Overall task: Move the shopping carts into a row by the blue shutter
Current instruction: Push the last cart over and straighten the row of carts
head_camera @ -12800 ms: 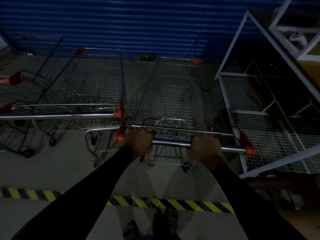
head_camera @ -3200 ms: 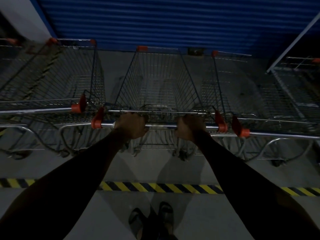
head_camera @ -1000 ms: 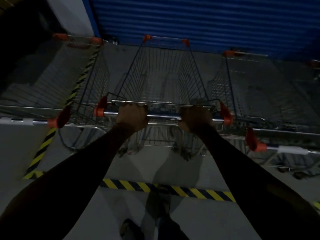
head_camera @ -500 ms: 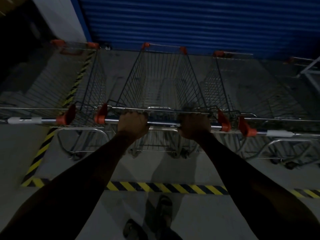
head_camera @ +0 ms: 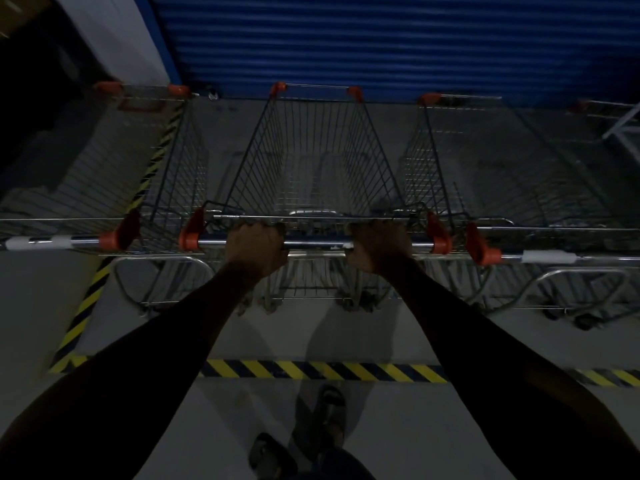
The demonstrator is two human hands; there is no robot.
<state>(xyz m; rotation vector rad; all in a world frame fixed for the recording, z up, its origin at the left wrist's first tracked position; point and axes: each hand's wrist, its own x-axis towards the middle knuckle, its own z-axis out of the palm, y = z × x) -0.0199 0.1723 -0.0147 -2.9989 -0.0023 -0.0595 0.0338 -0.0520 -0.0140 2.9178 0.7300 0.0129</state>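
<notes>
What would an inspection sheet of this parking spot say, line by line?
Surface: grey concrete floor with yellow-black hazard tape behind the carts.
Job's things: middle cart nose-in at the blue shutter, between the left cart and the right cart; all three side by side.
Clutter: white frame at far right, partly out of view.
Hands: left hand and right hand both closed on the middle cart's handle bar.
Cables: nothing seen.
Surroundings: white pillar left of the shutter; dim lighting.
</notes>
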